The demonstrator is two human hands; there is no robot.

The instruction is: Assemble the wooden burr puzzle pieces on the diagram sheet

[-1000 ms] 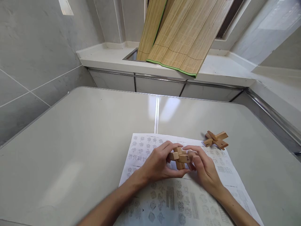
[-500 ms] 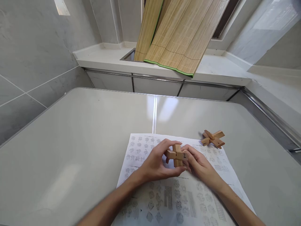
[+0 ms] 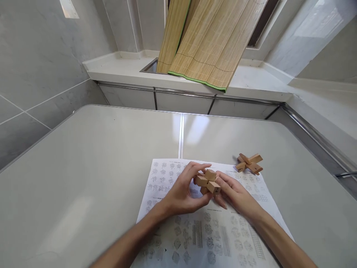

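Observation:
Between my two hands, just above a printed sheet (image 3: 164, 175), is a wooden burr puzzle (image 3: 208, 182) made of interlocking square bars. One bar end carries a dark mark like a "2" and points toward me. My left hand (image 3: 185, 191) curves around its left side, thumb below and fingers behind. From the right, my right hand (image 3: 234, 191) grips it with thumb and fingers; part of that side is hidden. A second wooden puzzle (image 3: 249, 163), cross-shaped with dark numbers on its bars, lies at the sheet's upper right edge.
The sheet shows rows of small diagrams and lies on a pale glossy table (image 3: 111, 160) with a seam down its middle. Behind the table runs a white ledge (image 3: 125, 76). A bamboo blind (image 3: 209, 48) with green edging hangs over it.
The burr puzzle has been turned in my hands, so its numbered bar now tilts down toward me. My fingers have shifted slightly on it. The whole view has drifted a little.

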